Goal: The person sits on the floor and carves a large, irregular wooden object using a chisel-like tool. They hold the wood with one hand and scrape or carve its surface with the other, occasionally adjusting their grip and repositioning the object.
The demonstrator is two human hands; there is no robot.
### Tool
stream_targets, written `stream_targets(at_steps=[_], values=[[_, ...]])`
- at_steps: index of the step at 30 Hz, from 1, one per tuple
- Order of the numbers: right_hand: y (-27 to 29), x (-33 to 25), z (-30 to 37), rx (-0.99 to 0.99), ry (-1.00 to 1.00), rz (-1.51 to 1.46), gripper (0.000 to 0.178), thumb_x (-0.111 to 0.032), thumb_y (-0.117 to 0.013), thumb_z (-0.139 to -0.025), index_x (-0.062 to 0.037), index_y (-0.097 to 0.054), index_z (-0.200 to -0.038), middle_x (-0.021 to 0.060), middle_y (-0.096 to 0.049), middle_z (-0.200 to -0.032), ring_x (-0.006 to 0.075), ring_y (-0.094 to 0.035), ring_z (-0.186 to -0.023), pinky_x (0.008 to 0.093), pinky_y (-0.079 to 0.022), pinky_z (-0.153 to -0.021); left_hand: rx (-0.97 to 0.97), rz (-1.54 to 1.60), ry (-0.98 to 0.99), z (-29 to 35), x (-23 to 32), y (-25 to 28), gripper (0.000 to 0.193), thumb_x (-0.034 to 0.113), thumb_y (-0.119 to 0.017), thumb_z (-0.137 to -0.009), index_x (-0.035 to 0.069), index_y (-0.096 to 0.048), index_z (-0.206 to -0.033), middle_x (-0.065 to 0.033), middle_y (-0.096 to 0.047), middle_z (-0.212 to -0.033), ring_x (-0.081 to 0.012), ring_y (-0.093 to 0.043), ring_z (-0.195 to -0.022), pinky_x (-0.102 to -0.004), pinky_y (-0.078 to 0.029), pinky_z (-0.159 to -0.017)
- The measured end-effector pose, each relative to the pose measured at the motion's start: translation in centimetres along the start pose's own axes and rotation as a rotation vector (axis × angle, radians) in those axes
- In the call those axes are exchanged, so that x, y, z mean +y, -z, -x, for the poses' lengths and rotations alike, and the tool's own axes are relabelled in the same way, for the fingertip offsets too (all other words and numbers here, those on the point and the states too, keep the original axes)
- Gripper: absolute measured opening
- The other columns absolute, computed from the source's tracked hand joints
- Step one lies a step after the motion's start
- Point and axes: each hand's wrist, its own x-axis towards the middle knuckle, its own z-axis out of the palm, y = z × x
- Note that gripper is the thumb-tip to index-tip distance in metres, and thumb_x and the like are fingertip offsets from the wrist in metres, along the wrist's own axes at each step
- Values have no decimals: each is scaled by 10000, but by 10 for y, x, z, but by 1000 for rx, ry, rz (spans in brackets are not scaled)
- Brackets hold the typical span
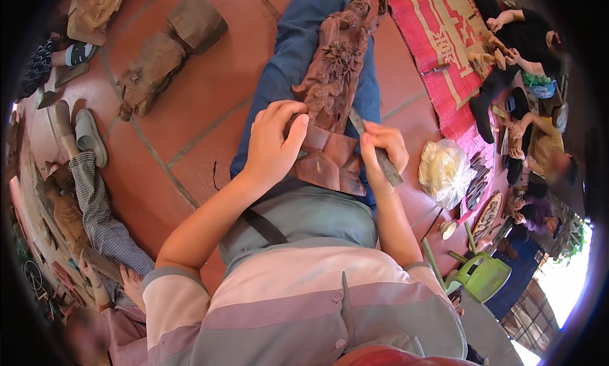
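A dark reddish-brown wooden carving [335,68], cut with a figure and flowers, lies lengthwise along my jeans-clad legs [288,58], its plain base towards my belly. My left hand [276,141] is closed over the left side of the carving, just above the base, with some fingertips hidden. My right hand [386,149] grips a flat grey metal chisel [388,168] at the right of the base. The chisel's far end reaches the carving's right edge, beside the leafy part; whether it touches the wood I cannot tell.
Rough wood blocks [155,68] lie on the red tile floor at far left. A red patterned mat [438,55], a plastic bag with something yellowish [444,172], several dark tools [479,182] and a green plastic chair [482,277] are at right. People sit on both sides.
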Motion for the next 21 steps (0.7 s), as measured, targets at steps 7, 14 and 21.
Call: stream_targets(at_steps=[7,14,21], values=[[-4,6,-10,34,-32,-53,87,47,-695,-708,2,-622,-691,137,-657,-789,225,-662,-765,316,-511,-729,4,1,5,-2,3,0,199,200,-552,-878,61,-624,-1001,-91,-605,-1035,-291,-534,-926,-370,-397,-846],[10,5,-4,36,-141,-140,107,33,-685,-742,0,-605,-679,134,-657,-791,214,-655,-820,318,-504,-760,37,-22,-12,1,5,0,191,195,-553,-877,61,-625,-993,-95,-605,-1034,-294,-534,-924,-374,-397,-845],[15,6,20,45,-240,-201,104,26,-656,-789,0,-592,-710,117,-633,-857,183,-611,-776,296,-480,-713,41,-22,-26,1,5,-1,197,198,-553,-875,58,-624,-994,-98,-605,-1038,-298,-538,-929,-375,-397,-845]])
